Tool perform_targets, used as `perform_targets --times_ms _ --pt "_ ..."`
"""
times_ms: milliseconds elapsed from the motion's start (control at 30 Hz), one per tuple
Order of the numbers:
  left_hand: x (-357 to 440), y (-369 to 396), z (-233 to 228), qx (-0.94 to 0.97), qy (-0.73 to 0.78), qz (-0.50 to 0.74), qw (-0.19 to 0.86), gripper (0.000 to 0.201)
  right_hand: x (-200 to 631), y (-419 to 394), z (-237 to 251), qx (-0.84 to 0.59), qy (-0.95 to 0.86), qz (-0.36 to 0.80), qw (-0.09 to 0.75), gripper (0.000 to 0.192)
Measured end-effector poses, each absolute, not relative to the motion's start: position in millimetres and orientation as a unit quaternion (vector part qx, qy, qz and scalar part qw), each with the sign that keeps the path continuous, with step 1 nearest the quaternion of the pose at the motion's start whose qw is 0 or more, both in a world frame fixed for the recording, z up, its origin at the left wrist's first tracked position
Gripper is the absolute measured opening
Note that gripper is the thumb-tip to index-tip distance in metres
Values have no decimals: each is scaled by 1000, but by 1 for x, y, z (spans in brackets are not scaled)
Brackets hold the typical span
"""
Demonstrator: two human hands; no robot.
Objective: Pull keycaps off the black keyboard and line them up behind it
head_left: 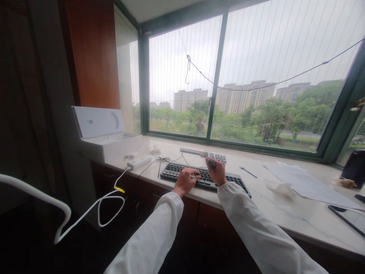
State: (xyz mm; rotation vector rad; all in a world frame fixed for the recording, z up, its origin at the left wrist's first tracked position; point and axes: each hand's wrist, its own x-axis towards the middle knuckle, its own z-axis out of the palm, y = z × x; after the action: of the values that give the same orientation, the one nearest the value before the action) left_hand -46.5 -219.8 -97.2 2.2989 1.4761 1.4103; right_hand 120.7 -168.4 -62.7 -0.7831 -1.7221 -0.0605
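A black keyboard [175, 171] lies along the counter's front edge, under both my hands. My left hand [185, 181] rests over its middle, fingers curled and thumb near the fingertips; what they pinch, if anything, is too small to make out. My right hand [218, 172] is closed around a small dark rounded object [211, 163], held just above the keys. The kind of that object does not show. Behind the keyboard, near the window, lies a second grey piece with keys [218, 156], partly hidden by my right hand. A thin dark cable [163, 159] lies at the keyboard's left.
An open white box [114, 146] stands at the left, with a white power strip [139, 162] and its hanging cord nearby. Right of the keyboard are a thin blue stick [248, 172], crumpled tissue [281, 188], papers [305, 180] and a dark-edged flat device [350, 217].
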Motion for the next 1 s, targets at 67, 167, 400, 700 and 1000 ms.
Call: perform_targets --times_ms 67,167,400,700,1000 --pt "-46 -220 -97 737 473 482 26 18 147 -160 -58 -322 -799 -63 504 14" --pt "-46 -222 -98 732 470 492 23 18 188 -144 -53 -335 -857 -139 366 15" --pt "-44 -225 -102 711 476 516 36 17 252 -113 -72 -490 -752 -227 377 32" --pt "-43 -228 -98 714 456 526 -71 14 265 -100 -82 -504 -763 -213 344 34" --pt "-43 -225 -101 726 449 518 -50 19 270 -101 -83 -562 -732 -196 333 31"
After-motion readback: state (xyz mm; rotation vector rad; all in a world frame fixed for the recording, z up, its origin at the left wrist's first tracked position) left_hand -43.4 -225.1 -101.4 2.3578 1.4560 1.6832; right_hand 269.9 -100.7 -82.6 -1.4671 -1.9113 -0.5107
